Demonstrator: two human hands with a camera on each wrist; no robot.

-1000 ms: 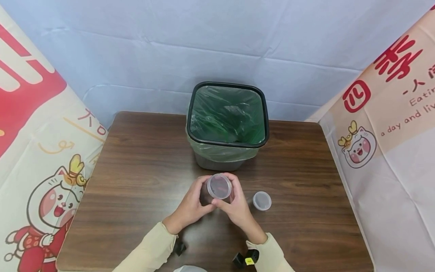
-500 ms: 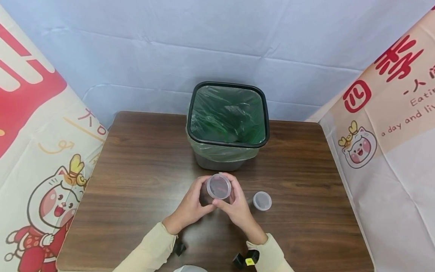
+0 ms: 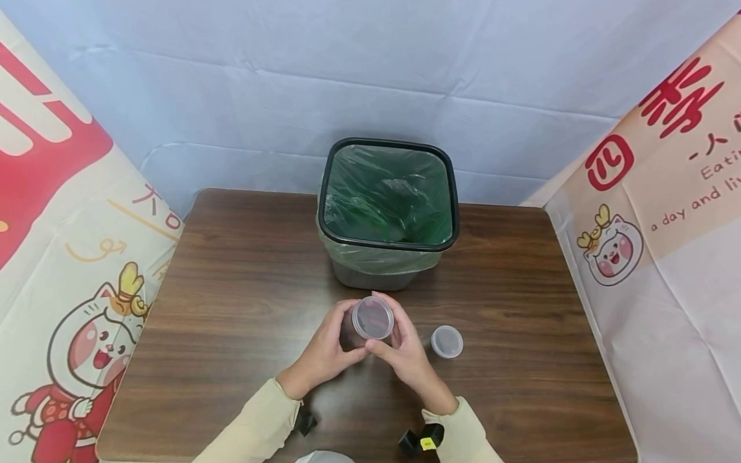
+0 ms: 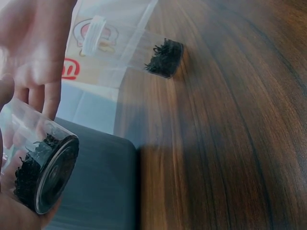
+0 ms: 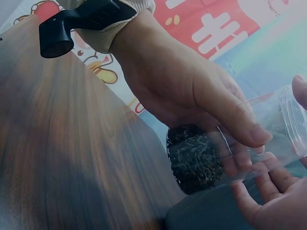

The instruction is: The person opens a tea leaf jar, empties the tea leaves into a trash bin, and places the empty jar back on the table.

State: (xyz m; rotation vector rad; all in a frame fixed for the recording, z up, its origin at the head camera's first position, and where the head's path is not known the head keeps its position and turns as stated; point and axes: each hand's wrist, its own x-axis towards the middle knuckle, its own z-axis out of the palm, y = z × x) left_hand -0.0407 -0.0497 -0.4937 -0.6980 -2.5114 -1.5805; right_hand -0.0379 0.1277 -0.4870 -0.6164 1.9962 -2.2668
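Both hands hold a clear plastic jar [image 3: 373,317] just in front of the bin. Dark, shredded, dried-leaf-like bits fill its bottom part, seen through the wall of the jar [image 5: 196,158] in the right wrist view. My left hand [image 3: 324,347] grips its left side, thumb toward me. On the other side, my right hand [image 3: 405,350] curls round the jar, fingertips behind the rim. Whether a lid sits on this jar, I cannot tell. A second clear jar [image 4: 136,48], with a whitish lid [image 3: 446,341], stands upright on the table to the right, with similar dark bits at its bottom.
A square bin with a black rim [image 3: 388,246] and green plastic liner stands at the back middle of the wooden table [image 3: 243,270]. Cloth hangings [image 3: 231,116] border the back and both sides. A white object [image 3: 324,458] shows at the bottom edge.
The right hand's thumb and fingertips have shifted slightly on the held jar. The left hand, second jar and bin have stayed in place.
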